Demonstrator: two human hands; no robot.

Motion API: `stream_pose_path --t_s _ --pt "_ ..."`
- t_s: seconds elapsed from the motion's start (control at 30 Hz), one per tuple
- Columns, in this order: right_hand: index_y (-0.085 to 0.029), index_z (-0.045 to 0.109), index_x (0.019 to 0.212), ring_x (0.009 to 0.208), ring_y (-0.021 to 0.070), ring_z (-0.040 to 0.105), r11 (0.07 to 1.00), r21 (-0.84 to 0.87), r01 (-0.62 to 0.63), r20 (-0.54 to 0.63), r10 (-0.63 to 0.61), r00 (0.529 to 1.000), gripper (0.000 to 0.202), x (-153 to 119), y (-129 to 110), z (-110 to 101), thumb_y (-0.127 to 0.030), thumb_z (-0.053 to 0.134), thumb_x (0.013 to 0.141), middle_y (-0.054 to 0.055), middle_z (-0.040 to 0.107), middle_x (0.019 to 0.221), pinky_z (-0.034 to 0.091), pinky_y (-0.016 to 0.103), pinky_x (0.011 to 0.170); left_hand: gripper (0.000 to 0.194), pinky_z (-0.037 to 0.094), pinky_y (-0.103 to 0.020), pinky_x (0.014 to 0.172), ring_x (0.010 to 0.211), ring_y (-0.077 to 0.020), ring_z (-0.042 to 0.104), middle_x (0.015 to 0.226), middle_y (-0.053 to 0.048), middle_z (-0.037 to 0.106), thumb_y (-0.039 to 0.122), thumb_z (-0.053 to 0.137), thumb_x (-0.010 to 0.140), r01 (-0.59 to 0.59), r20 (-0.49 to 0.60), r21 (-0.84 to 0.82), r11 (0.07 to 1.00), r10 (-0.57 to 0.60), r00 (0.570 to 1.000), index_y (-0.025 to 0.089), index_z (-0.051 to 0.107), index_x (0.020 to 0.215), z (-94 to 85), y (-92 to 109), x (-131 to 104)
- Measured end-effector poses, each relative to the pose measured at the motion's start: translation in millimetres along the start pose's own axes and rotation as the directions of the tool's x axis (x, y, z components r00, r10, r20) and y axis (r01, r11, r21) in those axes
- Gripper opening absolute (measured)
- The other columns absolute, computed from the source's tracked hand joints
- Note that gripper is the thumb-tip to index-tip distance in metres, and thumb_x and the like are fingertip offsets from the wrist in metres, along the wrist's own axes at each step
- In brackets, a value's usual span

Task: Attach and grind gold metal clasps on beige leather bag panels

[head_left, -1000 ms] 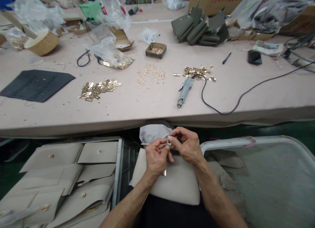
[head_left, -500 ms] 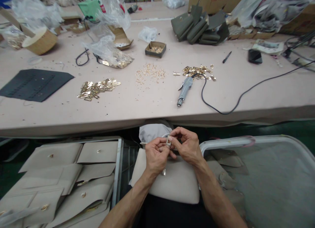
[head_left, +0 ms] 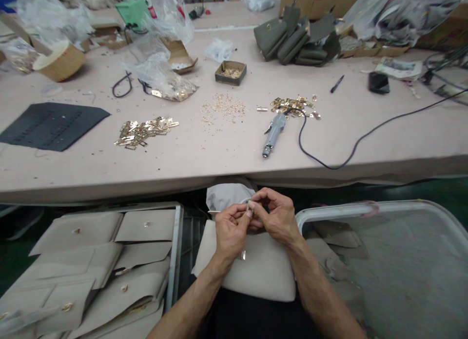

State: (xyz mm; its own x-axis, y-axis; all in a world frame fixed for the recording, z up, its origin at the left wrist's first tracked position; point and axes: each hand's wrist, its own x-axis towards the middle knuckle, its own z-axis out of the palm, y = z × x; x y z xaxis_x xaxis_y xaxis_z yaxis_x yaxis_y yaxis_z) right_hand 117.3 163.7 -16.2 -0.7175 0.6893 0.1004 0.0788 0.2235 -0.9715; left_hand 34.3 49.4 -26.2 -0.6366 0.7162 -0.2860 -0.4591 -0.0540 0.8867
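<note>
Leftmost, at the lower left of the frame, beige pouches (head_left: 144, 230) are stacked in a grey crate (head_left: 177, 261); gold-coloured fittings are seen on several flaps, so those are judged further along. Above them, on the table (head_left: 197, 158), a dark sheet (head_left: 54, 127) is laid flat, and a heap of metal plates (head_left: 142, 133) is left loose beside it.

At lower centre, a beige pouch (head_left: 261, 278) is rested on the lap, with a shiny metal fitting (head_left: 243, 254) shown near its upper part. Just above it, a small pale piece (head_left: 249, 205) is pinched between the fingertips of the left hand (head_left: 231, 231) and of the right hand (head_left: 280, 217); its shape is mostly hidden by the fingers. This pouch is judged to be partway done; whether the piece is attached to it cannot be told.

Above centre, tiny parts (head_left: 223, 107) are scattered below a small box (head_left: 230, 73). Right of these, a power screwdriver (head_left: 274, 135) is laid down, untouched, near more loose plates (head_left: 292, 105). At lower right, beige pieces (head_left: 338, 235) are held in a pale-rimmed bin (head_left: 431, 213); how finished they are cannot be made out.
</note>
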Motion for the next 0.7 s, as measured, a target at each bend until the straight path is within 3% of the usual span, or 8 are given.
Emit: stream_pose_path --t_s 0.27,0.7 --pt "-0.018 0.067 0.088 0.073 0.0158 0.060 0.999 -0.032 0.003 -0.013 -0.004 1.000 0.007 -2 3 0 -0.025 0.070 0.089 0.002 0.065 0.081 0.049 0.028 0.069 0.025 0.067 -0.030 0.060 0.070 -0.0267 0.079 0.083 -0.010 0.081 0.028 0.082 0.081 -0.028 -0.022 -0.074 0.997 0.027 0.999 0.011 0.074 0.096 0.3 -9 2" --pt "-0.018 0.067 0.087 0.070 0.0154 0.059 0.999 -0.036 0.007 -0.001 -0.007 1.000 0.007 0 -4 1 -0.024 0.070 0.089 0.002 0.065 0.081 0.047 0.028 0.067 0.017 0.064 -0.028 0.053 0.056 -0.0225 0.075 0.071 -0.005 0.078 0.019 0.076 0.075 -0.026 -0.099 -0.089 0.996 0.017 0.995 0.012 0.073 0.090 6.6 -10 4"
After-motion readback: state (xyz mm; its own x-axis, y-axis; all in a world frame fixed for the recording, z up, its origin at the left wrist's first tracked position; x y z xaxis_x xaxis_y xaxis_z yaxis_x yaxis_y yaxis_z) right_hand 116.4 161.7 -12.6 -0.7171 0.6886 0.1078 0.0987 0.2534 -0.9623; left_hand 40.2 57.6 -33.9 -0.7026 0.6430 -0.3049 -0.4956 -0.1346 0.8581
